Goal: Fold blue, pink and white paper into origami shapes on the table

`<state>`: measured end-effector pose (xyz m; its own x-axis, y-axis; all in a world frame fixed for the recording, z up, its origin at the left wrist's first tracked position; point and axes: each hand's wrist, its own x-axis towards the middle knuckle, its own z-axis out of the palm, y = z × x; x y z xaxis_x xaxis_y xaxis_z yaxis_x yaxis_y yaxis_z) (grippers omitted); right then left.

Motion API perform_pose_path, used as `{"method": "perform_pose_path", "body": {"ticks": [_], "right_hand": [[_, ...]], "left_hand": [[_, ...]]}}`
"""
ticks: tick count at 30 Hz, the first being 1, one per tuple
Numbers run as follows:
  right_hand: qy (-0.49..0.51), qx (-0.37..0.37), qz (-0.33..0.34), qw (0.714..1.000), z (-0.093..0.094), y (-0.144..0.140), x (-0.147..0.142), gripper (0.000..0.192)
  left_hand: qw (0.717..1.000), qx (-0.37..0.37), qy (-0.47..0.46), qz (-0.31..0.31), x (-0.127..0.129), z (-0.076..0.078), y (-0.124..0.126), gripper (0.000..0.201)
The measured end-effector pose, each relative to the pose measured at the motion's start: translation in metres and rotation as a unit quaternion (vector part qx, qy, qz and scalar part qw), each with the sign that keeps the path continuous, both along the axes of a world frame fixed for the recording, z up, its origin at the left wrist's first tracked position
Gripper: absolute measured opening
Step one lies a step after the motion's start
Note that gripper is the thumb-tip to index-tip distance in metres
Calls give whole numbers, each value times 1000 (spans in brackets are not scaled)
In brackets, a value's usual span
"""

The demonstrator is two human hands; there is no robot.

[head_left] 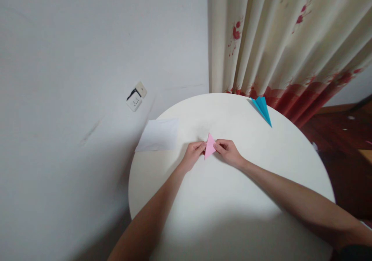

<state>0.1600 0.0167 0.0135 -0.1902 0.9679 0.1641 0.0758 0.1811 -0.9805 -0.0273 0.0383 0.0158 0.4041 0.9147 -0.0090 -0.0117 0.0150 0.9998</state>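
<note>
A small pink piece of folded paper, triangular in outline, is held up between my two hands over the middle of the round white table. My left hand pinches its left edge, thumb on the near face and the other fingers partly hidden behind. At its right corner my right hand grips it between thumb and fingertips. Toward the far right rim of the table lies a blue paper airplane, apart from both hands.
White paper sheets lie at the table's left side, against the wall. A wall socket sits above them. Behind the table hangs a cream and red curtain. Dark floor shows on the right.
</note>
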Motion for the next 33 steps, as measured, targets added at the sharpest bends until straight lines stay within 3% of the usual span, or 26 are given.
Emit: {"method": "perform_pose_path", "body": {"ticks": [10, 18, 26, 33], "right_hand": [[0, -7, -7, 1000, 0, 0, 0, 51], [6, 0, -17, 1000, -3, 1, 1, 47], [16, 4, -16, 1000, -5, 1, 1, 47], [14, 1, -15, 1000, -6, 2, 1, 46]], "left_hand": [[1000, 2, -5, 0, 2, 2, -1, 45], [999, 36, -13, 9, 5, 15, -5, 43], [999, 4, -34, -7, 2, 2, -2, 41], [998, -15, -52, -13, 1, 2, 0, 39]]}}
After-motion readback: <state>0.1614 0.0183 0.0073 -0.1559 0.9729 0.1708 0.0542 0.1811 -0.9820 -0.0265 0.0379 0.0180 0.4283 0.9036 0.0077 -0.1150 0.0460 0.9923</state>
